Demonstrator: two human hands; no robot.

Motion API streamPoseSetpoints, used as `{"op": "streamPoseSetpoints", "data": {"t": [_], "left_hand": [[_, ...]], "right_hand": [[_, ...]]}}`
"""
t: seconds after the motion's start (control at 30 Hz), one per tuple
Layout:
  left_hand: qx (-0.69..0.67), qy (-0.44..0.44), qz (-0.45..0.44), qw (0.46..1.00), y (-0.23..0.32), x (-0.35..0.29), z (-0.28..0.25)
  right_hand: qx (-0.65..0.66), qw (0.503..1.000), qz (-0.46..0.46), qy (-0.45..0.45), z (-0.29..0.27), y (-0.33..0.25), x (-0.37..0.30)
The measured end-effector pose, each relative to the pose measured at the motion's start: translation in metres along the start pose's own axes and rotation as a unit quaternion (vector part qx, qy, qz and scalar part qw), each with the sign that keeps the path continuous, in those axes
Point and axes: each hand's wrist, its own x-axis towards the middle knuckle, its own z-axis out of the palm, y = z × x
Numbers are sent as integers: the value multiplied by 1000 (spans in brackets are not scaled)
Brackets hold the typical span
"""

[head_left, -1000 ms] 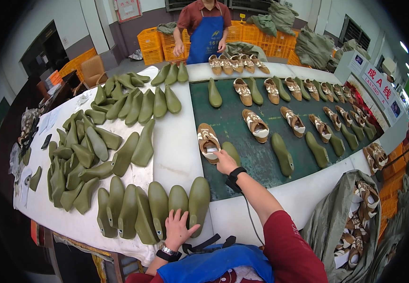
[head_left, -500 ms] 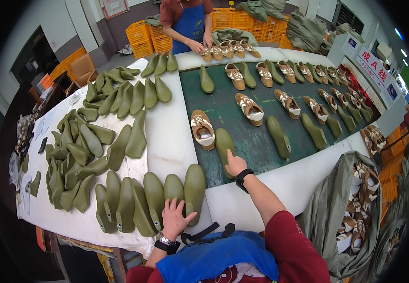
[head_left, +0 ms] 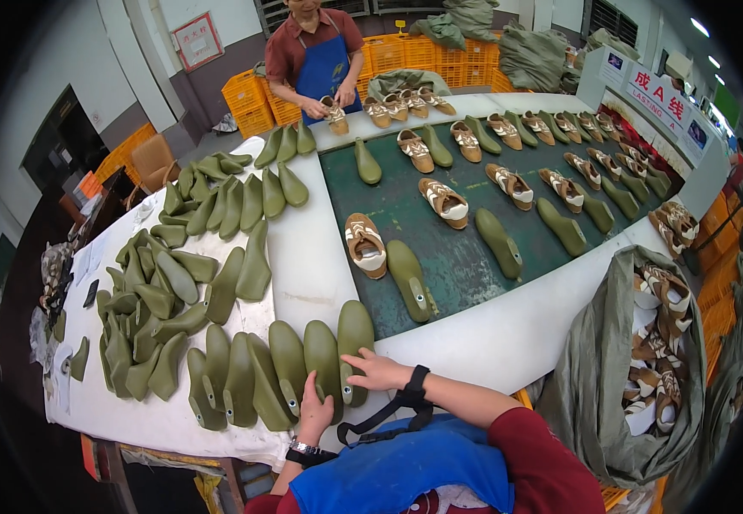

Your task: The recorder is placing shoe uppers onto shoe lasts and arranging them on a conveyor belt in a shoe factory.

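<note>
A row of dark green shoe lasts stands side by side along the near edge of the white table. My left hand (head_left: 315,413) rests against the heel end of one shoe last (head_left: 322,353), fingers apart. Over the rightmost shoe last of that row (head_left: 355,330), my right hand (head_left: 376,372) lays its outstretched fingers on the surface. On the green conveyor belt (head_left: 461,283), another last (head_left: 406,276) lies beside a brown and white sneaker (head_left: 365,245). More sneakers and lasts line the belt behind them.
A heap of lasts (head_left: 144,300) covers the table's left side. At right stands a grey-green sack (head_left: 590,368) of sneakers. Across the belt, a co-worker in a blue apron (head_left: 320,64) handles a sneaker (head_left: 334,116). Orange crates (head_left: 247,101) stand behind.
My right hand has left the last on the belt and moved left and nearer, onto the row's rightmost last. My left hand has turned slightly. The co-worker now holds one sneaker up.
</note>
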Motion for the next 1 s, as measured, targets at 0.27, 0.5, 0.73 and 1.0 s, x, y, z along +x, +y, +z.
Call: {"op": "streamPoseSetpoints", "data": {"t": [0.27,0.5,0.73,1.0], "left_hand": [[35,-61,8,997,35,-9,24],[26,-142,68,987,44,6,23],[70,-69,282,954,88,-26,-4],[-124,-700,243,660,164,-30,0]], "right_hand": [[-43,996,52,49,-14,-5,-34],[-1,995,66,73,-23,8,-73],[163,983,72,38,-29,66,-206],[252,916,134,282,-87,35,-336]]}}
